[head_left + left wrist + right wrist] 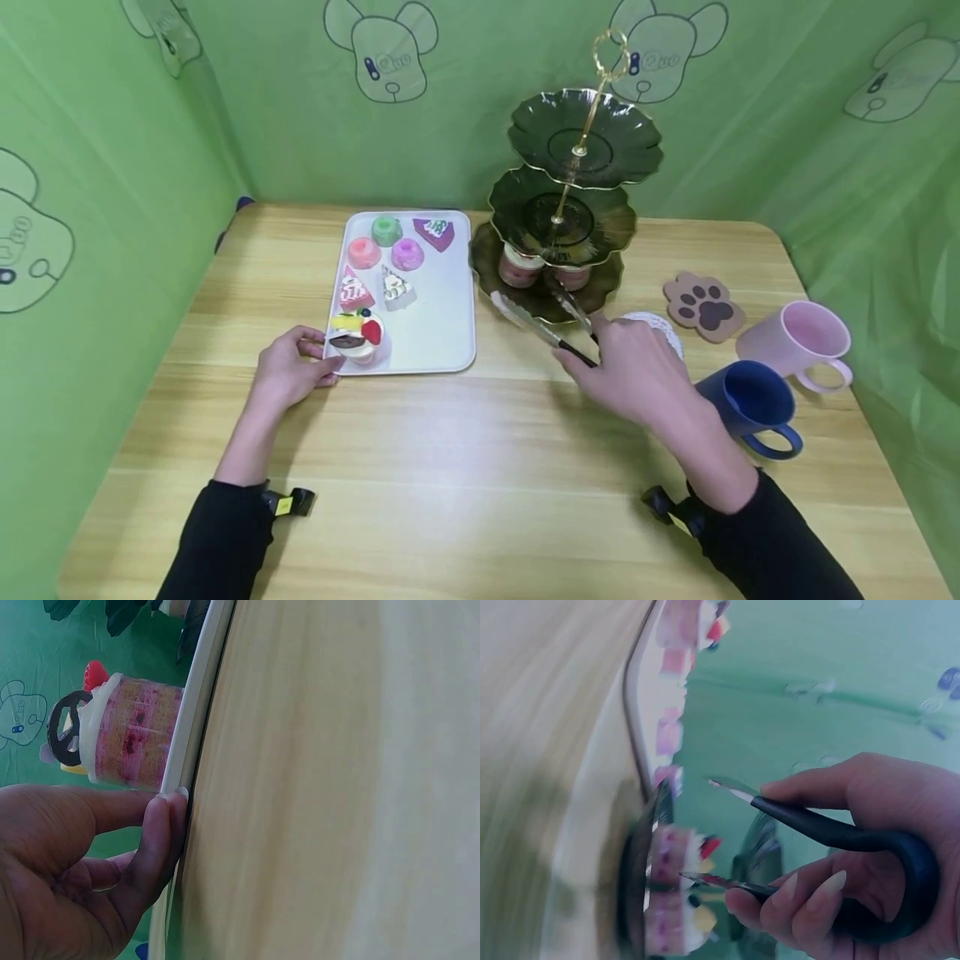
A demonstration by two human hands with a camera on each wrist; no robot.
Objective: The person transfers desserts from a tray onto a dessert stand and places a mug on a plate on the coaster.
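Observation:
At the near left corner of a white tray (438,354), my left hand (288,371) pinches the rim between thumb and fingers. Right beside those fingers stands a round layered cake (142,731) topped with cream, fruit and a dark ring-shaped piece. My right hand (637,375) holds food tongs (806,823) with black handles and metal tips, spread apart. The tips point toward the bottom plate of a dark three-tier stand (561,179). On that plate sit two round layered cakes (669,859), partly hidden under the middle tier; one tong tip overlaps a cake in the right wrist view.
The tray also carries small ring cakes (407,254) and several cake slices (397,287). To the right lie a paw-shaped coaster (705,307) and a white doily (672,333) partly behind my hand. A pink mug (780,342) and a blue mug (738,408) stand nearby.

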